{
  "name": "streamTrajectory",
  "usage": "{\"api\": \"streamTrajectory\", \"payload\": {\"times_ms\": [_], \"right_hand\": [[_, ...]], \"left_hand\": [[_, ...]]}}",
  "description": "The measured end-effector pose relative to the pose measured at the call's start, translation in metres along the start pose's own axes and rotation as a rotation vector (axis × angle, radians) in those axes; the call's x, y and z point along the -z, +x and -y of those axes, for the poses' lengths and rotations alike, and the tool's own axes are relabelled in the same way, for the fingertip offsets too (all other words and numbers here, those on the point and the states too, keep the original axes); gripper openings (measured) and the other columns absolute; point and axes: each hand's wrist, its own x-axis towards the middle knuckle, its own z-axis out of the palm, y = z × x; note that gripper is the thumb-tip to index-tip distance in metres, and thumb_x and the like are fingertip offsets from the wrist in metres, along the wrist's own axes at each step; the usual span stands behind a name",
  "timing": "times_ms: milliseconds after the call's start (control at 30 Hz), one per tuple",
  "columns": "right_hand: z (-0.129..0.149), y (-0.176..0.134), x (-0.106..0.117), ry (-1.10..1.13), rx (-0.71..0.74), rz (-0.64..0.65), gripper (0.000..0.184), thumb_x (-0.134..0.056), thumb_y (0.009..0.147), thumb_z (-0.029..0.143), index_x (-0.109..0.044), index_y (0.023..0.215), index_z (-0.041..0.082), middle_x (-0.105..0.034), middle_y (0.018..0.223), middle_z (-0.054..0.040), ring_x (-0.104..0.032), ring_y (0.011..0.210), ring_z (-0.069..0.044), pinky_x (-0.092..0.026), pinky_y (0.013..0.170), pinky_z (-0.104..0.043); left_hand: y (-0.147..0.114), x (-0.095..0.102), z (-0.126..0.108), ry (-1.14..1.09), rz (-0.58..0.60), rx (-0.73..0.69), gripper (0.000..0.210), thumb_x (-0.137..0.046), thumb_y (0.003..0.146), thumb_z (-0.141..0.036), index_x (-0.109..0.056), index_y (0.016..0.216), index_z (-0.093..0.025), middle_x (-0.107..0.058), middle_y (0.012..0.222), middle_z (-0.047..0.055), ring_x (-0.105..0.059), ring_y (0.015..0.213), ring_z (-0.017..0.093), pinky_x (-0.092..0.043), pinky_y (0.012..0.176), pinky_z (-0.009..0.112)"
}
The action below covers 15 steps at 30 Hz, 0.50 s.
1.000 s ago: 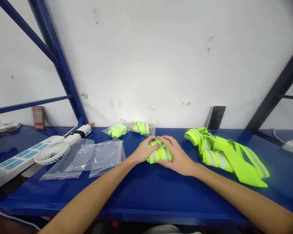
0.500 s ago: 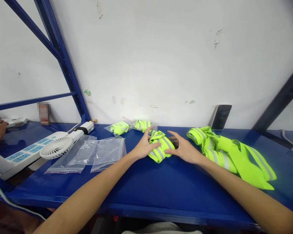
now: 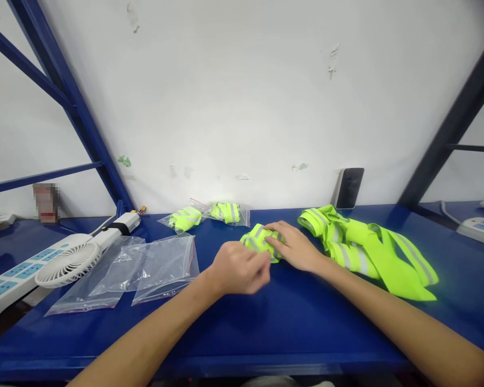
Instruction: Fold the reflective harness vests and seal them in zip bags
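Note:
A folded neon-yellow reflective vest (image 3: 255, 239), crossed by silver stripes, lies on the blue table as a small bundle. My right hand (image 3: 296, 246) holds it from the right, its fingers curved over the top and the thumb against the near side. Just in front of the bundle, my left hand (image 3: 242, 267) is closed in a fist, slightly blurred. Nothing shows sticking out of that fist, and it hides part of the bundle. To the right lies a loose heap of the same neon-yellow reflective material (image 3: 363, 242), untouched by either hand.
Behind stand two bagged yellow bundles (image 3: 185, 219), (image 3: 229, 212). Clear zip bags (image 3: 161, 263) lie left, near a white fan (image 3: 68, 264) and a power strip (image 3: 20, 277). A dark phone-like device (image 3: 350, 188) leans on the wall between blue frame posts (image 3: 84, 123).
My left hand has come off the bundle toward me and closed into a fist. My right hand has moved onto the bundle. The view has turned slightly right.

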Motion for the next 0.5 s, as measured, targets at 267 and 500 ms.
{"api": "streamTrajectory", "payload": {"times_ms": [267, 500], "right_hand": [[0.001, -0.006, 0.002, -0.091, 0.11, 0.195, 0.076, -0.067, 0.078, 0.032, -0.045, 0.15, 0.024, -0.053, 0.149, -0.0081, -0.053, 0.131, -0.033, -0.043, 0.107, -0.046], [0.004, -0.003, 0.005, 0.184, 0.106, 0.163, 0.065, -0.065, 0.078, 0.024, -0.053, 0.142, 0.021, -0.059, 0.142, -0.0083, -0.056, 0.127, -0.028, -0.04, 0.11, -0.043]], "left_hand": [[0.006, 0.003, 0.025, -0.237, -0.212, -0.028, 0.025, -0.045, 0.098, -0.019, -0.068, 0.108, -0.017, -0.071, 0.084, 0.006, -0.066, 0.076, 0.015, -0.053, 0.072, 0.029], [0.002, -0.004, 0.034, -0.576, -0.176, 0.226, 0.019, -0.061, 0.094, -0.031, -0.068, 0.107, -0.018, -0.071, 0.095, 0.007, -0.065, 0.084, 0.017, -0.052, 0.077, 0.03]]}}
